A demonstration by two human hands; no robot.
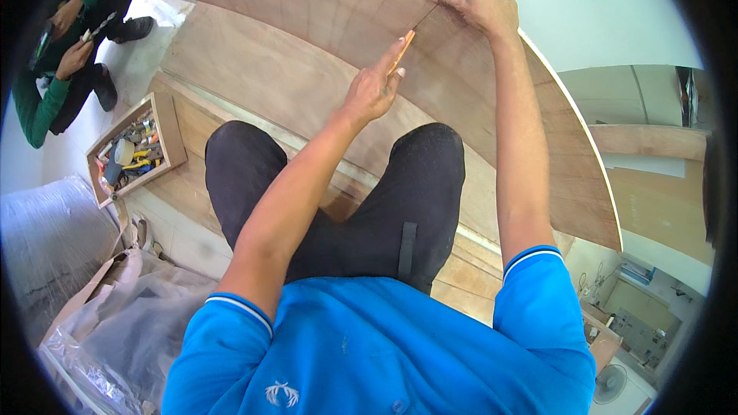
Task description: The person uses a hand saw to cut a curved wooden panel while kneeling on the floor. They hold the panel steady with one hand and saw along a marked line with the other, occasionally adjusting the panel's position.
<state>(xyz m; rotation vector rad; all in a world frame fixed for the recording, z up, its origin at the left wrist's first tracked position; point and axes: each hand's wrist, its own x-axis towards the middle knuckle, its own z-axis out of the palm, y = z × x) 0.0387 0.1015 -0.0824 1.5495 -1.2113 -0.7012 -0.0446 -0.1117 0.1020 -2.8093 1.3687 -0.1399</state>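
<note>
My left hand [374, 91] is closed around a slim orange stick [403, 51] that looks like a pencil, its far end against the face of a large curved wooden panel [323, 4]. From that end, a thin dark line runs up toward my right hand [490, 6]. Whether it is drawn, or a thread or wire, I cannot tell. My right hand grips the panel's pale upper edge, thumb on the brown face and some fingers hidden. The panel stands across the space beyond my knees.
An open wooden box [171, 129] full of hand tools lies left of my knees. Another person [73, 46] in green sleeves crouches at the far left, holding a small tool. Plastic-wrapped goods [138, 330] are at lower left. Flat boards [246, 46] lie beneath the panel.
</note>
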